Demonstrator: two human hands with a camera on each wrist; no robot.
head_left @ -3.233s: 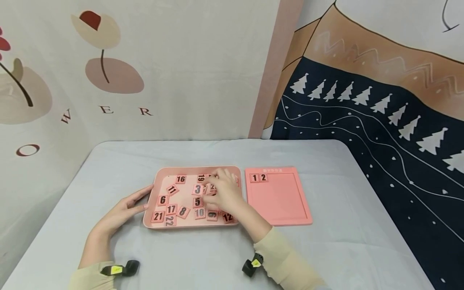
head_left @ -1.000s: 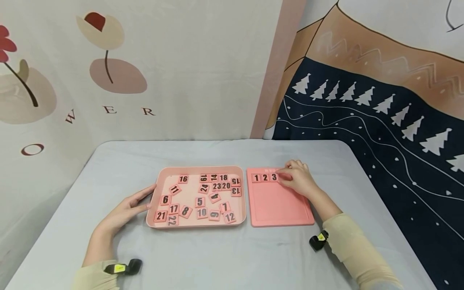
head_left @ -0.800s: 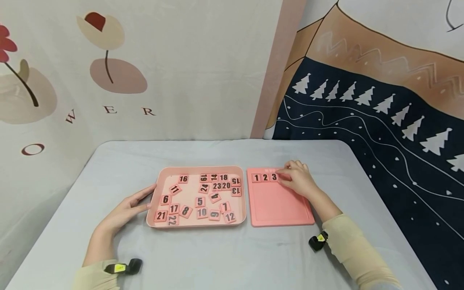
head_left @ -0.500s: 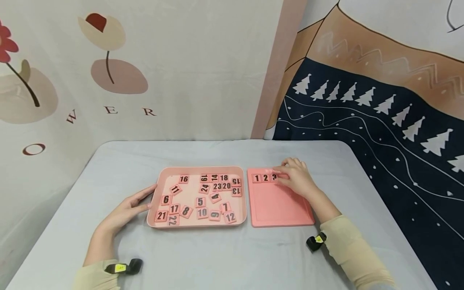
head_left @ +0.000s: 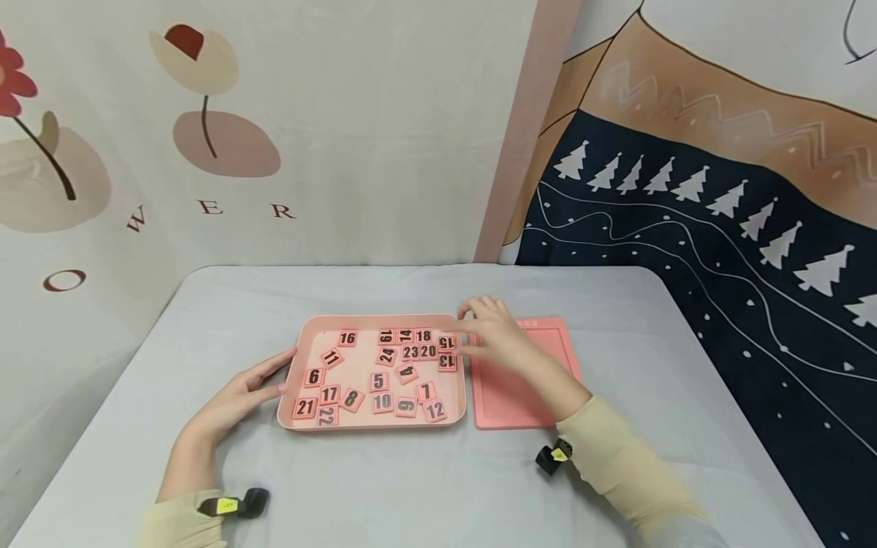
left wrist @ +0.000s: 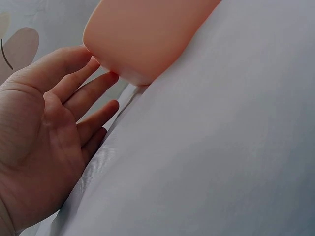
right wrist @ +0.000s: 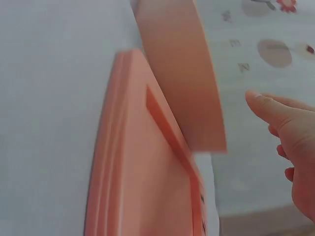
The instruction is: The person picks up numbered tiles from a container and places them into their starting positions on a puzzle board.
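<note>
My left hand [head_left: 229, 403] touches the left end of a pink tray [head_left: 356, 359]. Its thumb and fingertips meet the tray's outer wall [left wrist: 142, 39] in the left wrist view. Number tiles, among them the 5 tile [head_left: 379, 382], the 4 tile [head_left: 407, 373] and the 16 tile [head_left: 348, 338], lie scattered inside, some turned. Over the gap between the tray and a pink board [head_left: 514, 392] hovers my right hand [head_left: 503, 342], nothing visible in its grasp. Its loosely extended fingers reach the tray's right rim, near the 15 tile [head_left: 446, 343]. The board's tiles are hidden behind this hand.
A pale cloth [head_left: 384, 487] covers the table. The board lies just right of the tray, a narrow gap between them. Printed curtains [head_left: 384, 137] hang behind the table. Each wrist carries a small black camera, such as the left wrist camera [head_left: 255, 503].
My right hand carried the 3 tile from the tray to the board, set it beside 1 and 2, let go and moved back left to the tray. My left hand stayed at the tray.
</note>
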